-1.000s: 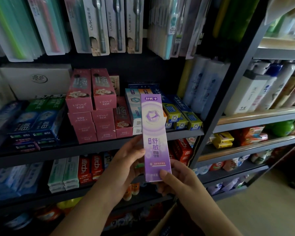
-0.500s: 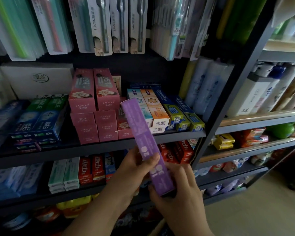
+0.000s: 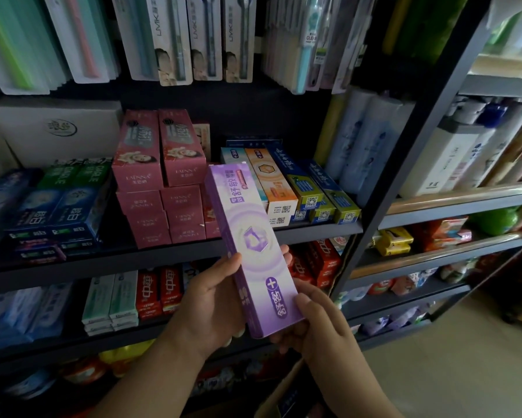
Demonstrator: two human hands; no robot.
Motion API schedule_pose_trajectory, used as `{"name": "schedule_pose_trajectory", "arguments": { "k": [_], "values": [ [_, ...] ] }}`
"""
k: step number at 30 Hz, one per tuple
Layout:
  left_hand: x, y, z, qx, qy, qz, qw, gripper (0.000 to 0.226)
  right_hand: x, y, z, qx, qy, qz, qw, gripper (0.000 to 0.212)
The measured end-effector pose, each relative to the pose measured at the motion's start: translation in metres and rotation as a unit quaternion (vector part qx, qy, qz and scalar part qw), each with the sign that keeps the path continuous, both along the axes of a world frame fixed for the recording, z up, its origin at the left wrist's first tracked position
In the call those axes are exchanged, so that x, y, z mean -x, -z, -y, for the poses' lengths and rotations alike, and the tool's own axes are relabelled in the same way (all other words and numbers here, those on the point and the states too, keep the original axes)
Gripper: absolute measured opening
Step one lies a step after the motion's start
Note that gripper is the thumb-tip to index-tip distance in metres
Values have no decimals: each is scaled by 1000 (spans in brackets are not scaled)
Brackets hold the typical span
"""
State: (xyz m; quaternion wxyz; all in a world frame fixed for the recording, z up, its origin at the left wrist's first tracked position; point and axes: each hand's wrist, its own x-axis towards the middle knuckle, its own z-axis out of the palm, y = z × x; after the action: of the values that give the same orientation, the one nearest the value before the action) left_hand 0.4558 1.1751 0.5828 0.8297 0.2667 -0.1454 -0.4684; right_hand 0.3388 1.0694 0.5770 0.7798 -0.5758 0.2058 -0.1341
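A long purple toothpaste box (image 3: 250,242) is held in front of a dark shop shelf (image 3: 163,254), tilted with its far end up and to the left, its printed face turned toward me and its lettering upside down. My left hand (image 3: 214,306) grips the box's left side, thumb on the edge and fingertips showing past the right edge. My right hand (image 3: 317,330) holds the near bottom end, thumb pressed on the front face.
The shelf carries pink toothpaste boxes (image 3: 160,176), blue and green ones (image 3: 57,206) at left, and orange and blue boxes (image 3: 286,188) behind the purple box. Toothbrush packs (image 3: 193,37) hang above. A second rack (image 3: 452,206) with bottles stands right, floor (image 3: 465,357) beside it.
The purple box has been turned over in my hands: upright with the front showing, then its narrow side, now the front again with the lettering upside down and the box higher.
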Motion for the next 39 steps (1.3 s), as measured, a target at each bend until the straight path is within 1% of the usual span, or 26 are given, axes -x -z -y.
{"name": "schedule_pose_trajectory", "arguments": {
  "k": [2,4,6,7,9,10,11,12,13,14,16,18,19,21,23,25,27,29,30,31,33,34,35,36,38,39],
  "values": [
    [-2,1,0,4,4,7,1000,73,0,-1,2,-29,0,6,1000,45],
    [-3,0,1,-8,6,14,1000,71,0,-1,5,-13,-7,2,1000,48],
    [-2,-8,3,-61,-7,24,998,72,0,-1,7,7,-7,1,1000,53],
    [0,-15,6,-114,-22,41,992,76,-1,0,8,17,-1,8,1000,58],
    [1,-21,10,-206,-55,116,970,101,-1,2,7,36,6,21,999,75],
    [1,-19,10,-244,-72,155,955,112,-1,2,6,36,13,23,999,72],
    [1,-16,8,-257,-71,194,944,101,0,4,6,35,15,24,999,65],
    [2,-15,5,-271,-62,213,937,85,0,2,5,39,4,19,999,62],
    [1,-13,-1,-282,-47,222,932,72,0,2,5,55,-15,14,998,65],
    [-1,-12,-8,-293,-45,229,927,66,0,2,6,81,-25,5,996,71],
    [-14,-12,-22,-301,-43,244,921,67,-2,-2,18,138,10,-27,990,73],
    [-25,-15,-34,-288,-8,252,924,74,-6,-10,42,173,50,-71,981,67],
    [-30,-18,-38,-279,16,258,925,75,-9,-16,54,182,51,-90,978,64],
    [-35,-21,-43,-262,56,257,928,70,-16,-31,75,187,18,-134,973,62],
    [-35,-25,-43,-244,79,247,934,68,-23,-41,86,174,-26,-164,971,63],
    [-35,-27,-41,-245,86,233,937,69,-27,-48,91,135,-62,-170,974,59],
    [-38,-29,-42,-262,87,228,934,70,-25,-53,96,86,-99,-164,978,52],
    [-40,-27,-44,-271,83,229,931,70,-17,-55,98,66,-134,-143,978,46],
    [-41,-25,-45,-267,72,220,935,70,-12,-55,99,59,-135,-132,980,53],
    [-42,-22,-45,-257,52,198,944,69,-7,-53,100,53,-125,-122,983,65],
    [-42,-14,-44,-225,-3,125,966,75,1,-45,101,27,-91,-107,990,89],
    [-41,-12,-43,-207,-27,97,973,78,4,-41,101,4,-72,-97,993,94],
    [-40,-12,-41,-194,-46,81,977,76,6,-39,100,-22,-55,-82,995,95],
    [-38,-12,-40,-192,-63,75,977,69,8,-39,99,-49,-39,-64,996,93],
    [-36,-12,-38,-223,-91,82,967,54,8,-44,92,-90,-15,-20,996,91],
    [-36,-10,-37,-242,-102,88,961,50,6,-47,88,-98,-13,-1,995,93]
  ]
}}
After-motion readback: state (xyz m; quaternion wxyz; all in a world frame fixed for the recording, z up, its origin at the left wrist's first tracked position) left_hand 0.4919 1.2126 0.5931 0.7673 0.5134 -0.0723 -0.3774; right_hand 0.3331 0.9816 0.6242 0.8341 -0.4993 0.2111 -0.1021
